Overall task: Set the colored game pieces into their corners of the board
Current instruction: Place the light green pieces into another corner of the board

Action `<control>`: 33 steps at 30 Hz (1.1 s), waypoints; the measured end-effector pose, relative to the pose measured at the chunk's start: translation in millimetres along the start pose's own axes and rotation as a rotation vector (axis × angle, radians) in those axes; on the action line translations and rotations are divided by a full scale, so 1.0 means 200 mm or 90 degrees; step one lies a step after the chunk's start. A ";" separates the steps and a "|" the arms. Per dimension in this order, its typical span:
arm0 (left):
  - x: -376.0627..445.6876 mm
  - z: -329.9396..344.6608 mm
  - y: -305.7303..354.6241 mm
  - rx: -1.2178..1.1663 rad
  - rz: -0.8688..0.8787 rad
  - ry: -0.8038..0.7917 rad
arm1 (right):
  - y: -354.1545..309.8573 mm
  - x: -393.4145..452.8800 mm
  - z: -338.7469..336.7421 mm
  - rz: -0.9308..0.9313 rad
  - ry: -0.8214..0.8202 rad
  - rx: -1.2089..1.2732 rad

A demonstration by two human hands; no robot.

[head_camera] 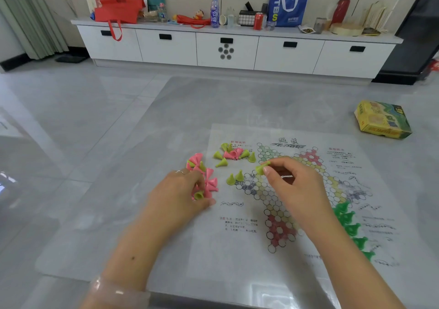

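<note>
On the near right, dark green pieces [351, 228] stand in a row along the paper board [237, 244]. The left hand [180, 197] curls around a lime piece [199, 195] among the pink pieces [209, 180]. The right hand [294, 185] pinches a lime cone [261, 167] above the board's left corner, just right of two standing lime cones [235, 178]. Farther left lies a mixed pile [234, 155]. A yellow box [382, 120] sits far right.

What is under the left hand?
Under the left hand lie pink cone-shaped plastic pieces; its fingers curl round one yellow-green cone piece. Whether more pieces sit beneath the palm cannot be seen; the hand covers them.
</note>
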State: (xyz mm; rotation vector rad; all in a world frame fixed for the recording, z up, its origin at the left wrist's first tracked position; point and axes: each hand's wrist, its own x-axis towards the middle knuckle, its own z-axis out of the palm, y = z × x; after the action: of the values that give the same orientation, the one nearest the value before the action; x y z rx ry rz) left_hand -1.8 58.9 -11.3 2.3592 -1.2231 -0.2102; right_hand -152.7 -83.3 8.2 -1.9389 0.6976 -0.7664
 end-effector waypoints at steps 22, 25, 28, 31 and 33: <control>0.12 -0.01 -0.10 -0.146 -0.167 0.111 | 0.02 0.02 -0.02 -0.013 0.005 0.012; 0.15 0.01 -0.09 -0.076 -0.160 0.102 | 0.02 0.02 -0.02 -0.012 0.002 0.010; 0.16 0.03 -0.08 -0.023 -0.173 0.078 | 0.03 0.02 -0.02 -0.011 -0.003 0.008; 0.17 0.05 -0.07 -0.016 -0.178 0.075 | 0.04 0.03 -0.02 -0.011 -0.007 0.006; 0.18 0.06 -0.07 0.000 -0.173 0.064 | 0.04 0.03 -0.02 -0.010 -0.006 0.005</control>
State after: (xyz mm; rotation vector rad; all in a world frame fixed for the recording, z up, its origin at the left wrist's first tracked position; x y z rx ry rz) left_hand 25.6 32.7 -26.3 2.4988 -0.8550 -0.1765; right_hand -153.3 -93.8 4.0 -1.9415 0.6730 -0.7692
